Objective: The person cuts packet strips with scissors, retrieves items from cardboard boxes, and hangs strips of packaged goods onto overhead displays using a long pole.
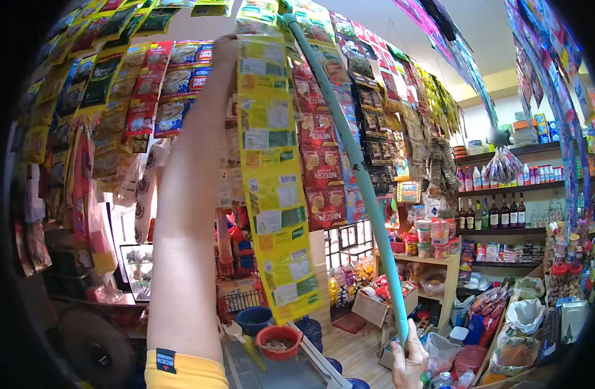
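My left hand (227,52) is raised high, at the end of a bare arm with a yellow sleeve. It grips the edge of a long strip of yellow sachets (269,129) near the top, its fingers partly hidden behind the strip. The strip hangs down almost to the counter's height. Low on the right, my right hand (409,358) is wrapped round the lower end of a turquoise pole (357,162). The pole slants up and left, its upper end among the hanging sachets beside the top of the yellow strip.
Red coffee sachets (321,162) and many other strips hang around. A red bowl (279,341) and a blue bowl (254,319) stand on the counter below. Shelves of bottles (498,214) line the right wall, with an open cardboard box (385,305) lower down.
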Demonstrator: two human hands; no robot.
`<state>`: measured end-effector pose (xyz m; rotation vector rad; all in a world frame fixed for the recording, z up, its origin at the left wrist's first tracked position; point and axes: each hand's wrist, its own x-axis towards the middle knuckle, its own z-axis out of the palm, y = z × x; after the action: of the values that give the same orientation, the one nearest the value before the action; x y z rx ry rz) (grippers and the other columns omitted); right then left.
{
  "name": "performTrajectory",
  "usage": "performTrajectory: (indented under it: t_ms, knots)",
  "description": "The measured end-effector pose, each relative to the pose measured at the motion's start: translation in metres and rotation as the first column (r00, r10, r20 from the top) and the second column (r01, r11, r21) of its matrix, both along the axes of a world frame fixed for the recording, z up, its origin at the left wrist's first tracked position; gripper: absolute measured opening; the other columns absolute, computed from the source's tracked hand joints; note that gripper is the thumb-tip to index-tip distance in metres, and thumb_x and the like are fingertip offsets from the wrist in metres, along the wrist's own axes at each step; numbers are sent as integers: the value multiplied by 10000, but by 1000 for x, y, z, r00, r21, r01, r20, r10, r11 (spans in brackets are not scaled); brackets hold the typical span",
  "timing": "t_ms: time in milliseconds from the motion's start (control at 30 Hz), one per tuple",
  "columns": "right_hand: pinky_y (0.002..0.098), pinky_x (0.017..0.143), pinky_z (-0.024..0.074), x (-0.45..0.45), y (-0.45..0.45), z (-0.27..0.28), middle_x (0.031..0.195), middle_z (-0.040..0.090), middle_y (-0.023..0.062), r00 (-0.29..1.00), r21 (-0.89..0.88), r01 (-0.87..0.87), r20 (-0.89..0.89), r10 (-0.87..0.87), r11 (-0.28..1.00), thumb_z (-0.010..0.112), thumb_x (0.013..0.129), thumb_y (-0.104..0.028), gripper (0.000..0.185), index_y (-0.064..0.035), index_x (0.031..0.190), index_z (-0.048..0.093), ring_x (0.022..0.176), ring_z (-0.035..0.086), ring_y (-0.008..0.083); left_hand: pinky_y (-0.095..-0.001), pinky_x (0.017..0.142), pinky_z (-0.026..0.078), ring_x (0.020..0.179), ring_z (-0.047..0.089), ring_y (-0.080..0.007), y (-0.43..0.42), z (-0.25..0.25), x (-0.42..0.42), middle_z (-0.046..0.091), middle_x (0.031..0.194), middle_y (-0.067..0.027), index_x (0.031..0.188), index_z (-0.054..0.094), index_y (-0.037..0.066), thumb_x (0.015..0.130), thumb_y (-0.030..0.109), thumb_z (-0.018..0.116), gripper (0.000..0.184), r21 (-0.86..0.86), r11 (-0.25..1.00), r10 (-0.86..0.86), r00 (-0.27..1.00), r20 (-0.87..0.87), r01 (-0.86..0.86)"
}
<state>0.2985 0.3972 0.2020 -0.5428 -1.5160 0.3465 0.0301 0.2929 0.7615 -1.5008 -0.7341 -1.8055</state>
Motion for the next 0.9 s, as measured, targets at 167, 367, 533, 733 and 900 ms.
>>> performTrajectory:
  t_ms: [167, 367, 533, 733, 900]
  knots:
    - [324, 718, 467, -11, 5, 5, 1002, 616, 190, 1000, 116, -16, -16, 18, 993, 588, 816, -59, 459, 0, 1255, 468, 803, 613, 245, -257, 599, 502, 661, 619, -133, -67, -21, 3, 659, 852, -90, 991, 645, 0, 799, 102, 604, 222, -153, 946, -316, 919, -237, 286]
    - [293, 824, 442, -40, 9, 51, 1074, 596, 215, 974, 102, -215, -46, 220, 971, 589, 740, 38, 564, 35, 1277, 415, 982, 599, 228, -237, 590, 498, 676, 613, -104, -66, 53, -64, 656, 865, -64, 990, 646, -1, 812, 103, 599, 211, -278, 946, -282, 851, -444, 168]
    - [305, 578, 465, -55, 22, 87, 795, 594, 169, 967, 197, -222, -85, 242, 955, 610, 763, 17, 554, -17, 1286, 433, 613, 573, 205, -242, 582, 495, 653, 612, -113, -80, 20, -36, 657, 839, -67, 959, 652, -2, 803, 98, 604, 191, -129, 988, -121, 942, -314, 84]
    - [315, 578, 464, -55, 24, 92, 824, 606, 177, 967, 217, -230, -58, 248, 949, 597, 766, 20, 554, -25, 1292, 429, 630, 583, 213, -252, 578, 492, 644, 609, -122, -79, -21, -11, 658, 798, -70, 911, 662, 1, 783, 75, 609, 157, -146, 988, -81, 966, -247, 45]
    - [313, 714, 478, -42, 18, 57, 975, 614, 215, 965, 149, -241, -69, 253, 959, 586, 771, 8, 531, 8, 1277, 425, 819, 631, 258, -228, 600, 476, 672, 592, -93, -65, -15, -21, 660, 815, -59, 903, 676, 17, 776, 70, 612, 151, -77, 989, 84, 917, -389, -123]
